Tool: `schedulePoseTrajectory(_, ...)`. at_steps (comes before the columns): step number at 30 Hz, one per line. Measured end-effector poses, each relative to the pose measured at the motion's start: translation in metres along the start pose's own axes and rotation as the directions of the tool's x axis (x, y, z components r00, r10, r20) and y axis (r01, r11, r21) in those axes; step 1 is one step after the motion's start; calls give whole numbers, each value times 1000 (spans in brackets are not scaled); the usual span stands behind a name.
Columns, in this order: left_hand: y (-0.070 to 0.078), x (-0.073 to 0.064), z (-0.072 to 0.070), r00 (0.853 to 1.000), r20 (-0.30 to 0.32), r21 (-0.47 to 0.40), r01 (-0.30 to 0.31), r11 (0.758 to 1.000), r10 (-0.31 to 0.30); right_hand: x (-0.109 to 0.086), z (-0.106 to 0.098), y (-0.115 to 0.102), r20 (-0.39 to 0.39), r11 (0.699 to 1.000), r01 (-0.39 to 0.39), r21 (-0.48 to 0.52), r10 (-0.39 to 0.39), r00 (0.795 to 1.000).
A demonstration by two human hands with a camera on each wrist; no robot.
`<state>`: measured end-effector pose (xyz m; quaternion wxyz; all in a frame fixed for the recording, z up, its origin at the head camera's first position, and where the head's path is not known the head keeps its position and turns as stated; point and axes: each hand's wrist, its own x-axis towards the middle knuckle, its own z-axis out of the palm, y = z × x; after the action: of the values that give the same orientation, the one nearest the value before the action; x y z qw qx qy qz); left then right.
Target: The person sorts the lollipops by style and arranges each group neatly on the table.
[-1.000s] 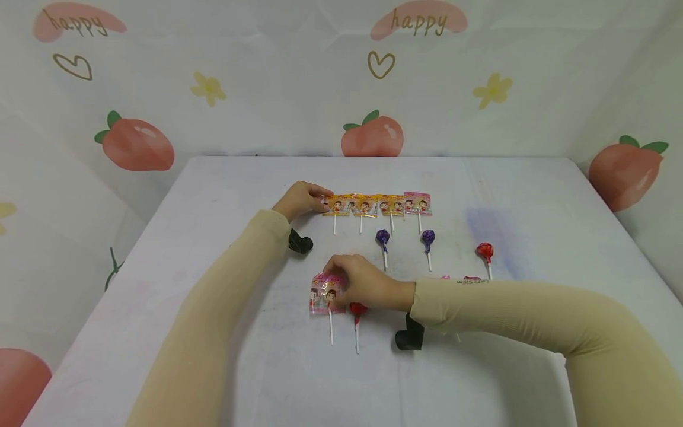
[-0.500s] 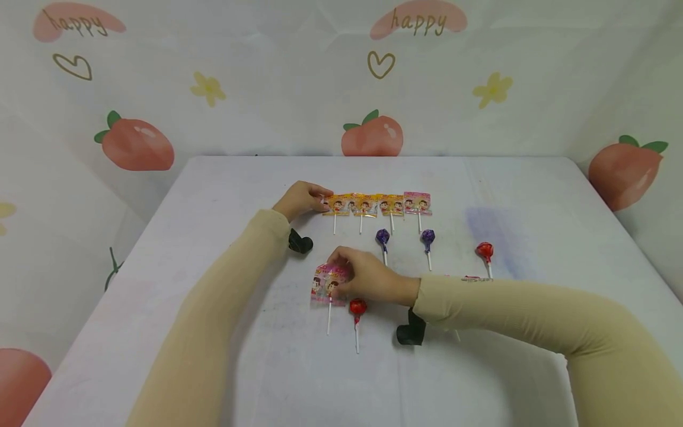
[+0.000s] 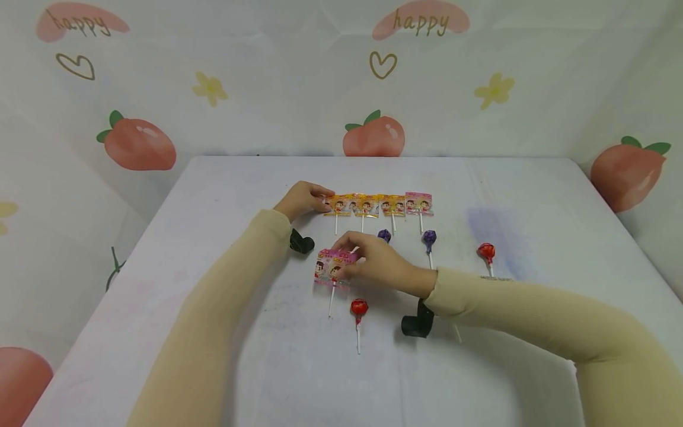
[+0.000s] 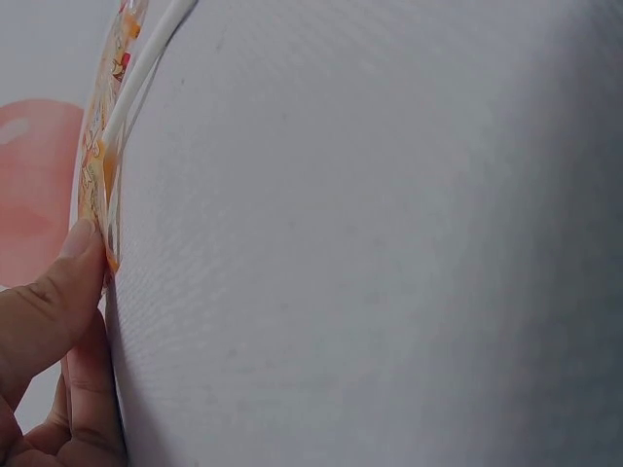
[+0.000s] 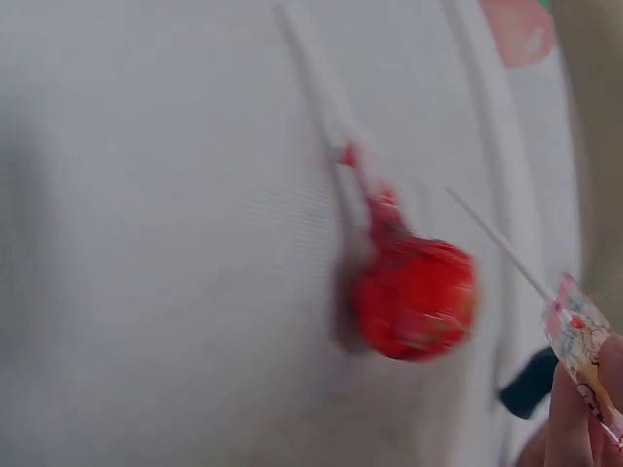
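In the head view my right hand (image 3: 381,264) pinches a flat lollipop in a pink wrapper (image 3: 332,270), stick down, above the table. The right wrist view also shows this lollipop (image 5: 574,336) between the fingertips. My left hand (image 3: 303,200) is at the left end of a row, pinching the wrapper edge of an orange-wrapped lollipop (image 3: 338,206). In the left wrist view, the thumb lies on that orange wrapper (image 4: 94,185). Two more orange-wrapped lollipops, one of them mid-row (image 3: 366,207), and a pink-wrapped lollipop (image 3: 418,205) continue the row to the right.
Below the right hand lies a red round lollipop (image 3: 359,308). A purple lollipop (image 3: 429,239) and another purple lollipop (image 3: 384,235), partly hidden, lie below the row. Another red lollipop (image 3: 487,252) is farther right. The right forearm hides part of the white table (image 3: 299,367).
My right hand has lifted the pink-wrapped lollipop and moved it away from me toward the row, uncovering the red lollipop below. The left hand has stayed in place.
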<state>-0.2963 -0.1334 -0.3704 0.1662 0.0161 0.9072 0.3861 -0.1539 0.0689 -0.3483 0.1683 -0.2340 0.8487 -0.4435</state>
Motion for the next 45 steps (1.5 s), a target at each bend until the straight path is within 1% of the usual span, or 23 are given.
schedulePoseTrajectory(4, 0, 0, 0, 1000, 2, -6, -7, 1000, 7, 0, -11, -5, -35, 999, 23, 39, -21, 999)
schedulePoseTrajectory(7, 0, -1, 0, 1000, 5, -2, -8, 1000, 8, -1, -21, -9, -72, 997, 13, 75, -7, 997)
schedulePoseTrajectory(11, 1, -1, 0, 1000, 7, 12, 6, 1000, -6, -5, -36, -15, -131, 994, 4, 114, 11, 991)
schedulePoseTrajectory(15, 2, 0, 0, 1000, 8, 1, 22, 1000, -22, -8, -54, -19, -193, 987, 41, 157, -10, 981)
schedulePoseTrajectory(16, 2, 0, 0, 1000, 8, -2, 22, 1000, -22, -9, -58, -20, -209, 983, 62, 171, -26, 978)
schedulePoseTrajectory(20, 1, 1, 0, 1000, 6, 0, 9, 1000, -9, -13, -76, -22, -292, 965, 148, 216, -81, 953)
schedulePoseTrajectory(22, 1, 0, 0, 1000, 5, 5, -1, 1000, 1, -16, -86, -21, -340, 954, 202, 223, -118, 933)
schedulePoseTrajectory(26, 0, 0, 0, 1000, 7, 11, -13, 1000, 13, -22, -105, -19, -422, 933, 273, 235, -155, 893)
schedulePoseTrajectory(27, 0, 0, 0, 1000, 7, 10, -15, 1000, 15, -24, -109, -19, -442, 928, 286, 237, -159, 883)
schedulePoseTrajectory(29, -1, 0, 0, 1000, 6, 8, -18, 1000, 18, -28, -119, -17, -473, 918, 300, 259, -150, 868)
schedulePoseTrajectory(30, -1, 1, 0, 1000, 5, 8, -21, 1000, 21, -30, -123, -16, -489, 908, 310, 280, -143, 860)
schedulePoseTrajectory(33, -2, 2, -1, 1000, 2, 9, -25, 1000, 25, -35, -136, -12, -534, 892, 319, 320, -108, 839)
schedulePoseTrajectory(35, -3, 3, -1, 1000, 3, 20, -23, 1000, 23, -39, -144, -7, -552, 887, 311, 340, -80, 830)
schedulePoseTrajectory(36, -3, 3, -1, 1000, 4, 25, -23, 999, 23, -40, -148, -5, -558, 880, 314, 358, -68, 827)
schedulePoseTrajectory(37, -3, 3, -1, 1000, 5, 28, -22, 999, 22, -41, -151, -1, -563, 880, 309, 360, -59, 824)
schedulePoseTrajectory(42, -1, 1, -1, 1000, 5, 19, -18, 1000, 18, -45, -167, 16, -577, 860, 311, 404, -24, 816)
schedulePoseTrajectory(45, -1, 0, -1, 1000, 8, 8, -19, 1000, 19, -45, -173, 27, -587, 862, 301, 407, -5, 809)
